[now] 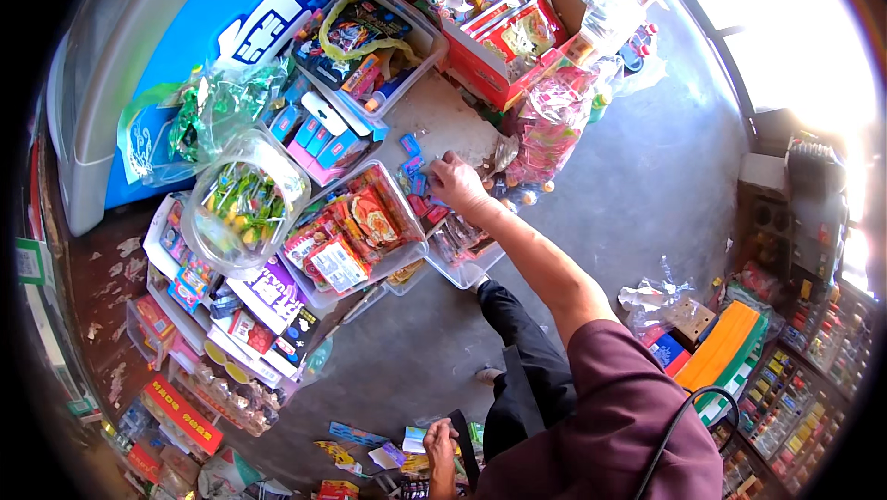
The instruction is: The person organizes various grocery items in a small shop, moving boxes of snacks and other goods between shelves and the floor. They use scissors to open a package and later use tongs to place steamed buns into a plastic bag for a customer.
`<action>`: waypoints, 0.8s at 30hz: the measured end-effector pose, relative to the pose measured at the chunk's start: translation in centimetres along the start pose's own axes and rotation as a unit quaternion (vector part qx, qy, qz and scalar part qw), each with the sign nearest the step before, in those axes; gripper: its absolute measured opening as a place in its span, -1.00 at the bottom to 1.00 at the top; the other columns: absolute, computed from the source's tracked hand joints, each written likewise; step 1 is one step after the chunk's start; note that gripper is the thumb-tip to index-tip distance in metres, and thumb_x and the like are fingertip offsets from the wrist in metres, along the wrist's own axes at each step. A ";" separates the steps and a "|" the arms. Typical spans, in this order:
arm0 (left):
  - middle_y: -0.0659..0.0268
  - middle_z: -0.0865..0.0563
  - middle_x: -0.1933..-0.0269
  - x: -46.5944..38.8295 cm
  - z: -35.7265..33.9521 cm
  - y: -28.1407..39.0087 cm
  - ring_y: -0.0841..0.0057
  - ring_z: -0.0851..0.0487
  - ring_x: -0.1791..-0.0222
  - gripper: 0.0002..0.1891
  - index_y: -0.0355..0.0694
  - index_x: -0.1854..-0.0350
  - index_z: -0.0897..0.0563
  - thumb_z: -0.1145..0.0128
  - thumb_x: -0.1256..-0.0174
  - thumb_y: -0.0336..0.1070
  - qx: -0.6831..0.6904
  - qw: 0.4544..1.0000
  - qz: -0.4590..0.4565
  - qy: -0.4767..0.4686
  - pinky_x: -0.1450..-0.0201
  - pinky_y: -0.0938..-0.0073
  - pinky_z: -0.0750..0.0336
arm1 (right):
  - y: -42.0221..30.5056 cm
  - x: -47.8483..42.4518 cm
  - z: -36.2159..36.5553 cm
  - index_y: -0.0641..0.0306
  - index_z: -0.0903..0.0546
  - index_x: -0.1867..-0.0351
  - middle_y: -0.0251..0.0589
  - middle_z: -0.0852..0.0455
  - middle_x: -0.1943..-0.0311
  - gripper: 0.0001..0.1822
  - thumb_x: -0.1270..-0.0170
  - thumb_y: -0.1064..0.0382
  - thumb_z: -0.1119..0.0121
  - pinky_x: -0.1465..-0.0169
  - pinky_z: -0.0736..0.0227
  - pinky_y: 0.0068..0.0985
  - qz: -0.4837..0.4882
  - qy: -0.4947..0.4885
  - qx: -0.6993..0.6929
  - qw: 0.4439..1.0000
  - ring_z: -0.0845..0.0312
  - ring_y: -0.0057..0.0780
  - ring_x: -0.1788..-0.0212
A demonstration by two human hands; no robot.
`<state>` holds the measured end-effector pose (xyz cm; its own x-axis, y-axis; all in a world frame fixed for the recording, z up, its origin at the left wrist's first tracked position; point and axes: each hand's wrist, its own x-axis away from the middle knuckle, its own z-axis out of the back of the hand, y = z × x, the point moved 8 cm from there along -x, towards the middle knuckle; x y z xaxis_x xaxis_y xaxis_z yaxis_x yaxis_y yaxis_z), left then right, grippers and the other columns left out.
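Note:
My right hand [457,184] reaches over a worn tabletop [440,115], its fingertips down beside small blue packets [414,166]. Whether it pinches one of them is hidden by the fingers. Just below the hand lie small red packets [429,211], next to a clear tray of wrapped snacks [457,243]. To its left stands a clear plastic bin of red snack packets [360,223]. Near the bottom of the view, my left hand [440,439] hangs with curled fingers beside a black strap [464,441]. Its palm is turned out of sight.
A red carton of snack bags [485,70] and a pink plastic bundle [547,126] stand beyond my right hand. A clear jar of lollipops [246,202] and boxes [326,143] crowd the left. Packages cover the floor by my left hand; stocked shelves [790,403] line the right.

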<state>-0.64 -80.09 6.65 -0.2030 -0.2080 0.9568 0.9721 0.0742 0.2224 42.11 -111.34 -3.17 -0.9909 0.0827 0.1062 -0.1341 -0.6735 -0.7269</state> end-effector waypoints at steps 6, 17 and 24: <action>0.43 -0.51 0.60 0.0 -2.4 5.2 0.82 -0.26 0.76 -0.81 -0.26 0.21 -0.53 0.06 -0.27 -0.27 -0.038 0.999 0.000 0.002 0.72 0.79 -0.12 | -1.9 -2.1 1.5 0.19 -0.50 0.16 0.09 -0.47 0.32 -0.63 0.13 0.38 -0.08 0.20 -0.42 -0.22 -0.008 0.051 -0.067 0.996 -0.47 0.03 0.26; 0.04 -0.61 0.37 0.0 -8.0 31.8 0.24 -0.60 0.42 -0.80 -0.33 0.16 -0.50 0.02 -0.21 -0.35 -0.359 0.814 -0.446 0.093 0.35 0.33 -0.45 | -3.7 -4.5 -2.7 0.19 -0.45 0.14 0.07 -0.35 0.17 -0.63 0.08 0.33 -0.16 0.25 -0.51 -0.30 -0.011 -0.049 0.158 0.986 -0.45 -0.06 0.20; 0.08 -0.62 0.41 -3.5 -7.6 40.6 0.24 -0.61 0.40 -0.75 -0.29 0.11 -0.50 0.01 -0.15 -0.39 -0.398 0.712 -0.549 0.181 0.28 0.33 -0.45 | -3.4 -4.7 -1.8 0.16 -0.47 0.18 0.07 -0.44 0.21 -0.63 0.13 0.27 -0.19 0.20 -0.45 -0.22 -0.044 -0.057 0.144 0.987 -0.48 -0.01 0.21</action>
<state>40.46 -83.76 10.96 -0.9889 0.0372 0.1437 0.0378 -0.8733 0.4857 47.23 -108.18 -2.42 -0.9655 0.0784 0.2483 -0.1949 -0.8500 -0.4894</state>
